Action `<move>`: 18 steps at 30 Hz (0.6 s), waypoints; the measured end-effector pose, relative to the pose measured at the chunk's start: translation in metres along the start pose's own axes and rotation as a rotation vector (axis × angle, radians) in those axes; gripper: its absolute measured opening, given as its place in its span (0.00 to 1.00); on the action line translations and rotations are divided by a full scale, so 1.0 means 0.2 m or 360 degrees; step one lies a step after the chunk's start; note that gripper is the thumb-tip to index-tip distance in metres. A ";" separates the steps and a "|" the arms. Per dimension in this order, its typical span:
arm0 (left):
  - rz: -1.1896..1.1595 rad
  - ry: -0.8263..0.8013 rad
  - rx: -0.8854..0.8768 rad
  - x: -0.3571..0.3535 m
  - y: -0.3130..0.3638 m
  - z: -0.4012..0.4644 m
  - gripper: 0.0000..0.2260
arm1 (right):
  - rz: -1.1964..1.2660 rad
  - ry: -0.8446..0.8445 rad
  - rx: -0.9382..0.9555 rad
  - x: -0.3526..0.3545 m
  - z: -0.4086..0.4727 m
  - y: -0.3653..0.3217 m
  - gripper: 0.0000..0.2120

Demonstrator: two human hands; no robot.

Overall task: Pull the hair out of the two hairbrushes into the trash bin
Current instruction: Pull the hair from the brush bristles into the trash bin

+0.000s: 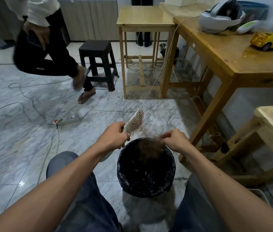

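The head camera looked down at our two bare arms, stretched over a trash bin (146, 168) that stood on the marble floor (15, 148) between our knees. The bin was lined with a black bag.

Our left hand (114, 136) held a hairbrush (134, 122) by its handle, with the fingers (126, 135) clenched around it. The brush pointed up and away from us, its head tilted to the right, and it stayed above the far-left rim of the bin. Some thin strands were caught among the bristles.

Our right hand (175, 140) was just beside the brush, over the far rim of the bin. Its fingers were pinched on a brown clump of hair (149, 149) — the clump hung down from them into the mouth of the bin, and a few fine strands ran from it up to the bristles. We saw only one brush in this view.

Around us there was more. A counter (224, 52) of wood at the right carried a white headset (221, 17) and a yellow toy car (271, 41). A smaller wooden table (145, 17) stood behind it, and a dark plastic stool (99, 61) near that. Another person (45, 47) in dark trousers was at the upper left, blurred — one foot off the floor. Cables and a power strip (67, 121) lay on the floor.
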State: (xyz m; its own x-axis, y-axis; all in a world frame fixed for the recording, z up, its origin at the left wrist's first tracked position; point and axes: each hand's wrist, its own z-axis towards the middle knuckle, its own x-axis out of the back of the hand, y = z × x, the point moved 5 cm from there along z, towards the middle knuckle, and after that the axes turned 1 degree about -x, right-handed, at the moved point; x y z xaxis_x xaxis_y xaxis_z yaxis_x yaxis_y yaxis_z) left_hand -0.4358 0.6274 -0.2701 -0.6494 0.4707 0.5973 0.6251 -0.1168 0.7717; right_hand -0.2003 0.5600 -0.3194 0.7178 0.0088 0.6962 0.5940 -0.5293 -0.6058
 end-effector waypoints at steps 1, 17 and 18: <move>0.0038 0.0007 -0.0023 -0.01 0.00 0.00 0.05 | 0.0057 -0.0103 0.0074 -0.02 -0.01 -0.04 0.19; 0.0432 0.0072 0.0002 -0.02 -0.07 -0.01 0.13 | 0.0607 -0.0049 0.0268 -0.08 0.01 -0.11 0.06; 0.0424 0.0077 0.0002 -0.02 -0.08 -0.01 0.15 | 0.0564 -0.0049 0.0272 -0.08 0.02 -0.08 0.07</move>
State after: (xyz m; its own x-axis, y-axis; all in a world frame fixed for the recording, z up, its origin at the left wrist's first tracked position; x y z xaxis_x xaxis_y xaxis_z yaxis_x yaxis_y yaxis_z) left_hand -0.4446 0.6258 -0.2852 -0.4821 0.3810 0.7889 0.7771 -0.2299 0.5859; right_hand -0.2210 0.5719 -0.3221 0.8983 -0.1225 0.4219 0.3572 -0.3554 -0.8638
